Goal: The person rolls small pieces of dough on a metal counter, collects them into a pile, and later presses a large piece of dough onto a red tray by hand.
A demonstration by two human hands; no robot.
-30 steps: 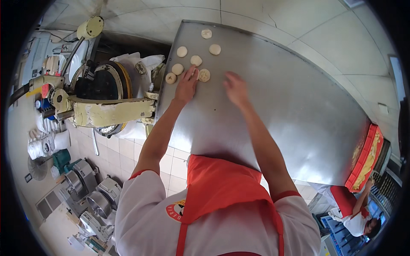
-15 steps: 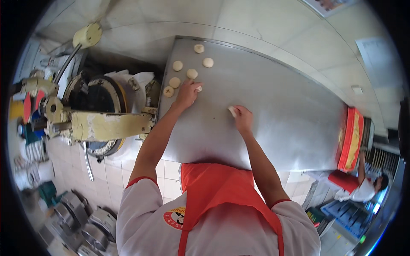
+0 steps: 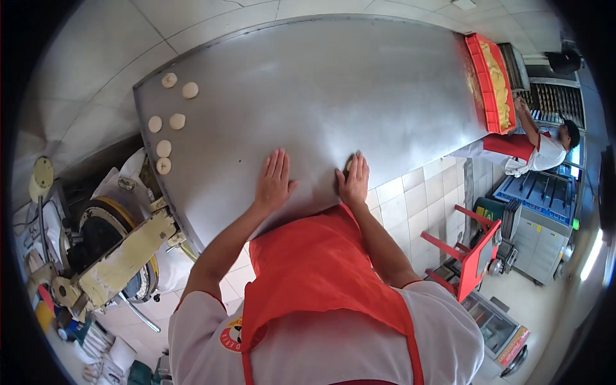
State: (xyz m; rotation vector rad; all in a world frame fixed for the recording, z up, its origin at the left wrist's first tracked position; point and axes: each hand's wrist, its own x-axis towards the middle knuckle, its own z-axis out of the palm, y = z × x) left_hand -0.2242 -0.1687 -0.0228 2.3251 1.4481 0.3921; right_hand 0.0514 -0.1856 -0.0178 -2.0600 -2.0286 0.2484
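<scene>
Dough piece under right hand, fingers curled on it | left hand flat on tabletop, fingers open | six dough rounds far left

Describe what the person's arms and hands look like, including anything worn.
Both hands, left hand and right hand, are bare: no gloves, rings or watch show. The forearms are uncovered; short white sleeves with thin red edging end above the elbows. A red apron covers the chest.
</scene>
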